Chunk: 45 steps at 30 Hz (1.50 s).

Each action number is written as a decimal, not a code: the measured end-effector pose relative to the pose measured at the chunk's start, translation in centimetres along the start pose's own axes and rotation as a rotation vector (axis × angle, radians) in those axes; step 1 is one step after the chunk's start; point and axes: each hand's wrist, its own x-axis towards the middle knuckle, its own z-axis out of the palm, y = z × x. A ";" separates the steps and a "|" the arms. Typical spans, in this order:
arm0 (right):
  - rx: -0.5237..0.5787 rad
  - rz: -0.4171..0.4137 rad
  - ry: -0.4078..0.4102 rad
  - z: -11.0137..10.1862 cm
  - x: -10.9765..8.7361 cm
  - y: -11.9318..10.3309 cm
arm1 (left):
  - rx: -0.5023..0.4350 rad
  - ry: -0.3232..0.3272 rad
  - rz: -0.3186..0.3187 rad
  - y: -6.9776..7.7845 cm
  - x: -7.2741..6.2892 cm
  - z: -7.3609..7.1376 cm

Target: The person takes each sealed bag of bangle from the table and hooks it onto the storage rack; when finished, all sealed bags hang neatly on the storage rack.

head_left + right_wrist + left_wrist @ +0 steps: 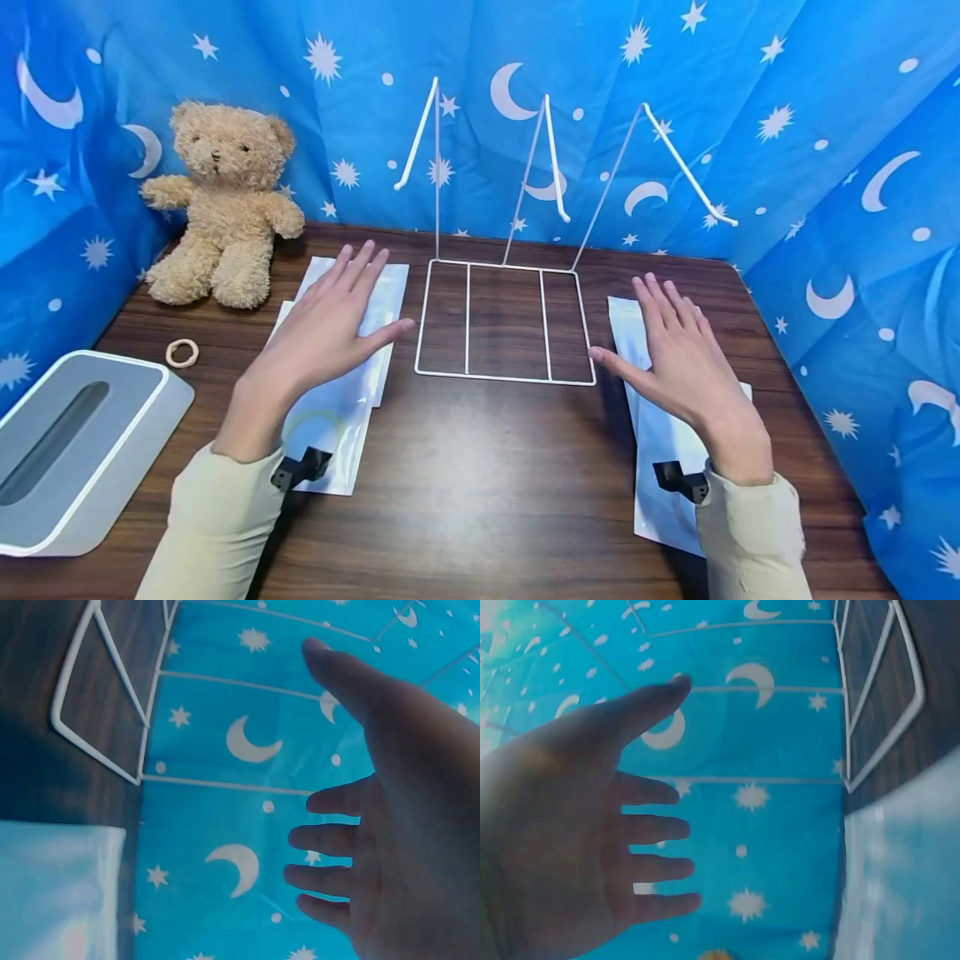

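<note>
Both hands are held palm-down with straight, spread fingers and nothing in them. My left hand (322,321) hovers over flat white packets (337,437) left of centre; in the left wrist view the hand (562,825) is clear of the packet surface (907,885). On the other side, my right hand (686,371) is above more white packets (660,492), partly hiding them. The right wrist view shows that hand (409,825) apart from the packet (56,892). Between the hands stands a white wire rack (468,321) with three upright rods ending in slanted arms.
At the back left sits a tan teddy bear (228,200). In front of it lies a small wooden ring (182,353). A grey-and-white tissue box (135,467) occupies the left front. Blue curtain (465,50) with moons and stars encloses the dark wooden table (465,500).
</note>
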 end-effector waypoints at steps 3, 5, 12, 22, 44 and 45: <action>-0.002 0.000 -0.056 0.6 0.1 -0.5 | -0.059 0.004 -0.067 -1.5 -1.2 0.1; 0.012 -0.001 -0.100 1.2 0.3 -0.8 | -0.080 -0.037 -0.126 -2.8 -2.0 0.0; 0.089 0.005 -0.256 4.0 0.8 -1.9 | -0.081 -0.294 -0.323 -7.7 -3.6 -0.9; 0.048 0.034 -0.280 7.0 0.4 -0.2 | -0.100 -0.375 -0.357 -9.5 -4.2 -0.7; 0.140 0.034 -0.226 9.7 0.6 1.2 | -0.157 -0.339 -0.258 -11.5 -4.4 -0.9; 0.142 0.031 -0.224 9.7 0.6 1.2 | -0.158 -0.334 -0.254 -11.6 -4.4 -0.8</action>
